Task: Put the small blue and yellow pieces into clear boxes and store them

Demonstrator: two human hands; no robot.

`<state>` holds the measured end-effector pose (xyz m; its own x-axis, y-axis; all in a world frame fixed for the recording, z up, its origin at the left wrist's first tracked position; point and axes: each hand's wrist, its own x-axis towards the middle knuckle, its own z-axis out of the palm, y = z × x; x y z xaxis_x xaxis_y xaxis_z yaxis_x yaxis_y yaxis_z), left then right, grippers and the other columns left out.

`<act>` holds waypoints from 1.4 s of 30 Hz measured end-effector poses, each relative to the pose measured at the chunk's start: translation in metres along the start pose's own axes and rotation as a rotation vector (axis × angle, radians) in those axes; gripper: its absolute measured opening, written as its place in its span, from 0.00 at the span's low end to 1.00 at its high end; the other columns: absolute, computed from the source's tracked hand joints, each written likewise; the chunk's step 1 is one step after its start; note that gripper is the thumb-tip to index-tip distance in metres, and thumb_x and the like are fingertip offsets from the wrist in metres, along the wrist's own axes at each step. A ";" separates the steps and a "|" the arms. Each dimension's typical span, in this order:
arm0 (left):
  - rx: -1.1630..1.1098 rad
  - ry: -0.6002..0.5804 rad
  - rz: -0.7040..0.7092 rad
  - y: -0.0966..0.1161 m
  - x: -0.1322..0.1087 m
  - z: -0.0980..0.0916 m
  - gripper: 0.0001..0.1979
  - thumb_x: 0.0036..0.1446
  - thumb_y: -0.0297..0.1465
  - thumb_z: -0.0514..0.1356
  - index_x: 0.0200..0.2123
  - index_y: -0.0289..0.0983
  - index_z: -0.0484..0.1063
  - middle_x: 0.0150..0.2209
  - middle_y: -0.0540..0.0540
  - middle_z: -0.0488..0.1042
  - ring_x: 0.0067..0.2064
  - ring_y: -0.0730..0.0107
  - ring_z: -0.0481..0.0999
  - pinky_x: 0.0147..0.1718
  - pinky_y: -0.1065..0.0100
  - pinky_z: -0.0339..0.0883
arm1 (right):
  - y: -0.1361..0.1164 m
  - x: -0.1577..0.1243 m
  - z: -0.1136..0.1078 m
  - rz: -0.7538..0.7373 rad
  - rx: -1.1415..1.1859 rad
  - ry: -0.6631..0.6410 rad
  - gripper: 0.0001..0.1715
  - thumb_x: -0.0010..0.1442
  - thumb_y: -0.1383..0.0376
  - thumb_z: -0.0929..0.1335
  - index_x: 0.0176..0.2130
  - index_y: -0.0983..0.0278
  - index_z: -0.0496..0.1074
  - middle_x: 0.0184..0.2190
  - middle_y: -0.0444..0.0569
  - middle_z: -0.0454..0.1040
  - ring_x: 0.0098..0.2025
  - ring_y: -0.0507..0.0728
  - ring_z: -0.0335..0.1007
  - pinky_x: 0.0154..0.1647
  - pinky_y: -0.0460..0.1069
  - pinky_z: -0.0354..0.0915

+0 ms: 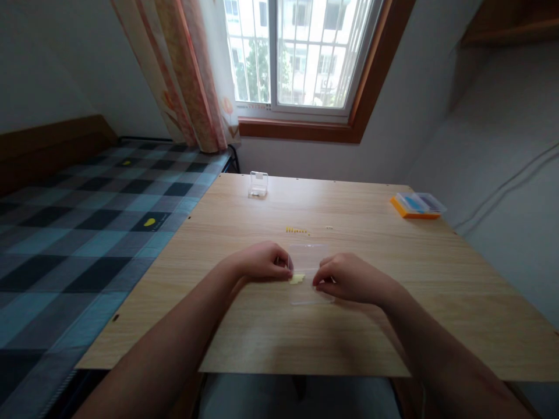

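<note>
Status: work appears partway. Pale yellow pieces (pixel 297 279) lie at the left side of the clear plastic case (pixel 310 247). A row of yellow pieces (pixel 297 230) and a few tiny pale pieces (pixel 329 227) lie beyond the case, outside it, and so appear to be left over for later handling. Exact counts are too small to read.

Position: the case rests on the table (pixel 262 343), between the 2 hands. Its long axis appears to run away from the person; the row runs left to right.

Left hand (pixel 268 260): fingertips close together at the case's left edge; a firm grip cannot be confirmed. Right hand (pixel 349 276): fingertips drawn together over the case's right side; whether they hold a piece cannot be told.
</note>
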<state>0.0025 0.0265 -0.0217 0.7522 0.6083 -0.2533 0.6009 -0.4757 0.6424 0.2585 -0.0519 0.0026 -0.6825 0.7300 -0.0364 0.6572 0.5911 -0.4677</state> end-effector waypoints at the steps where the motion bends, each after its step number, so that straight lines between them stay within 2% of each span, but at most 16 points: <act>1: 0.002 -0.002 -0.001 0.000 0.000 0.000 0.15 0.53 0.41 0.64 0.38 0.38 0.83 0.25 0.51 0.73 0.27 0.72 0.68 0.27 0.70 0.55 | -0.002 0.003 0.005 0.011 -0.034 -0.016 0.14 0.60 0.71 0.68 0.39 0.59 0.84 0.35 0.47 0.83 0.34 0.53 0.74 0.37 0.47 0.62; 5: 0.013 -0.006 0.002 0.000 0.000 -0.001 0.16 0.54 0.42 0.64 0.38 0.38 0.83 0.25 0.51 0.75 0.28 0.71 0.69 0.27 0.70 0.57 | -0.002 0.009 0.017 0.041 -0.144 0.003 0.14 0.60 0.70 0.68 0.38 0.58 0.84 0.33 0.47 0.82 0.34 0.54 0.73 0.34 0.47 0.58; 9: 0.012 0.000 0.011 0.000 0.000 0.000 0.15 0.54 0.41 0.64 0.39 0.38 0.83 0.25 0.51 0.75 0.28 0.71 0.69 0.27 0.71 0.57 | 0.001 0.007 0.016 0.033 -0.198 0.052 0.13 0.62 0.67 0.68 0.39 0.58 0.83 0.33 0.47 0.81 0.33 0.53 0.73 0.34 0.47 0.56; 15: 0.017 -0.003 0.005 0.000 0.000 0.000 0.15 0.54 0.41 0.64 0.39 0.38 0.83 0.26 0.51 0.75 0.28 0.71 0.69 0.27 0.70 0.57 | -0.001 0.004 0.007 0.000 -0.165 0.007 0.14 0.62 0.69 0.67 0.37 0.58 0.84 0.32 0.46 0.81 0.32 0.52 0.72 0.33 0.47 0.56; 21: 0.011 0.001 0.018 0.000 0.000 0.000 0.15 0.54 0.41 0.64 0.38 0.38 0.83 0.24 0.51 0.74 0.26 0.72 0.67 0.27 0.71 0.56 | -0.002 0.006 0.009 0.016 -0.180 -0.025 0.13 0.62 0.70 0.67 0.35 0.59 0.83 0.31 0.46 0.81 0.31 0.52 0.71 0.33 0.47 0.56; 35: 0.006 0.012 0.030 0.003 -0.001 0.000 0.14 0.54 0.39 0.63 0.38 0.38 0.84 0.24 0.51 0.74 0.26 0.72 0.67 0.26 0.71 0.56 | -0.002 0.011 0.020 0.019 -0.204 0.055 0.13 0.65 0.68 0.67 0.34 0.60 0.82 0.31 0.45 0.80 0.31 0.52 0.69 0.32 0.48 0.52; 42: 0.008 0.009 0.033 0.001 -0.001 0.000 0.14 0.54 0.40 0.64 0.38 0.38 0.84 0.24 0.51 0.75 0.27 0.72 0.68 0.26 0.71 0.56 | -0.001 0.013 0.023 0.033 -0.200 0.047 0.13 0.65 0.68 0.66 0.38 0.60 0.82 0.33 0.47 0.81 0.33 0.53 0.71 0.33 0.48 0.54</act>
<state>0.0027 0.0255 -0.0210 0.7693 0.5976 -0.2260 0.5781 -0.5005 0.6444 0.2420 -0.0508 -0.0182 -0.6471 0.7624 -0.0057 0.7324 0.6195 -0.2826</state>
